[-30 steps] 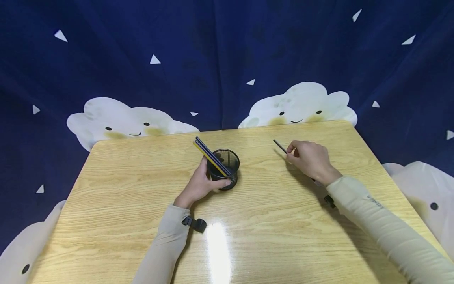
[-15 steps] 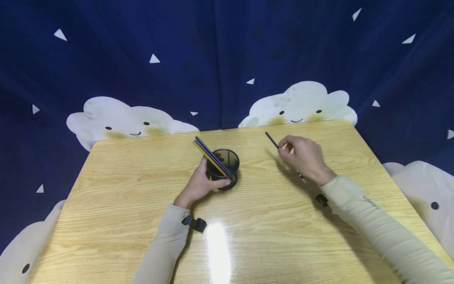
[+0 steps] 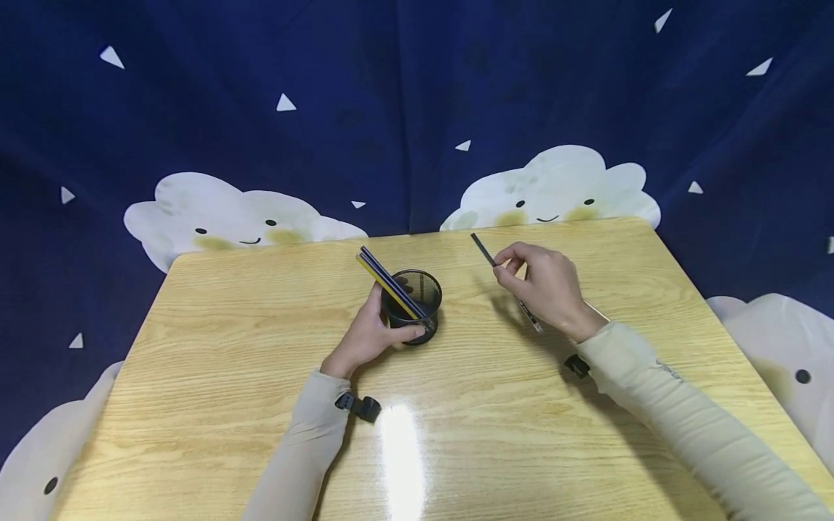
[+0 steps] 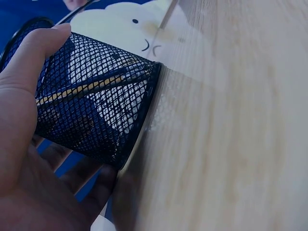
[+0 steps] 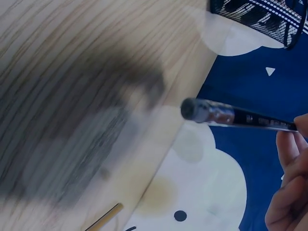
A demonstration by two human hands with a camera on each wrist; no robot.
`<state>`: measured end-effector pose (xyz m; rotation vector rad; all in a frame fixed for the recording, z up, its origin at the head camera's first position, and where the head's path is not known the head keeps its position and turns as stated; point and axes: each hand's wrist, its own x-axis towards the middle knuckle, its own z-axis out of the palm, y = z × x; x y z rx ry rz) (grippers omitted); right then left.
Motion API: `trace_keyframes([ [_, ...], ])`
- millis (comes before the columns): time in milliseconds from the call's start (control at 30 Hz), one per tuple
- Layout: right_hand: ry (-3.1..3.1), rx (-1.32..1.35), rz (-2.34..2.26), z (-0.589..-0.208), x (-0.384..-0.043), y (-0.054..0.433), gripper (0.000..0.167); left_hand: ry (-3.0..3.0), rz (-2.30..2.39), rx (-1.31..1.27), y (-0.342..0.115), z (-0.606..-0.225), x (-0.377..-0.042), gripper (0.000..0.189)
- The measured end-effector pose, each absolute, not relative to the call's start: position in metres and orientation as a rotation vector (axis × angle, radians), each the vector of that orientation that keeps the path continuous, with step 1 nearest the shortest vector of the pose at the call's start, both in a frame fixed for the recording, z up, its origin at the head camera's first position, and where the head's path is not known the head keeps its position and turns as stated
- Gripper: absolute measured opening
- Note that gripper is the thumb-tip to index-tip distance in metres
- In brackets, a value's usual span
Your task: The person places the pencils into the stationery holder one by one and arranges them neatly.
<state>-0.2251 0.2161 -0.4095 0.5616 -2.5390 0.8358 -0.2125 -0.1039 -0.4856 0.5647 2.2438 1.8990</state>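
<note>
My left hand point(image 3: 368, 336) grips a black mesh pencil cup point(image 3: 423, 289), thumb on the near side; in the left wrist view, fingers curve round the mesh wall point(image 4: 96, 91). A yellow pencil and dark ones point(image 3: 391, 286) lean inside it, their tops pointing up and left. To the right of the cup, my right hand point(image 3: 544, 286) pinches a dark pencil point(image 3: 483, 248) between thumb and fingertips, above the table. Its eraser end point(image 5: 195, 110) faces the camera in the right wrist view and shows below the palm in the head view.
Partly hidden by the right wrist, a thin yellowish stick point(image 3: 596, 311) lies on the wooden table point(image 3: 228, 398); the right wrist view shows one end of a yellow stick point(image 5: 106, 216). A dark blue curtain point(image 3: 339, 108) with clouds hangs behind the table's far edge.
My right hand has moved left and slightly away with the pencil, towards the cup. The yellowish stick has come into view behind its wrist. The left hand and cup stay put.
</note>
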Motion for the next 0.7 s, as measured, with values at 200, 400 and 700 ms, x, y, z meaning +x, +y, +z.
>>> trace_keyframes([
  [200,-2.496,0.583,0.898,-0.405,-0.223,0.208,0.007,2.241,1.898,0.552,-0.104,-0.486,-0.213,0.096],
  [400,-2.444,0.616,0.968,-0.396,-0.219,0.196,0.006,2.242,1.905,0.545,-0.103,-0.485,-0.213,0.096],
  [700,-2.410,0.647,1.068,-0.391,-0.214,0.182,0.006,2.234,1.903,0.540,-0.103,-0.485,-0.212,0.095],
])
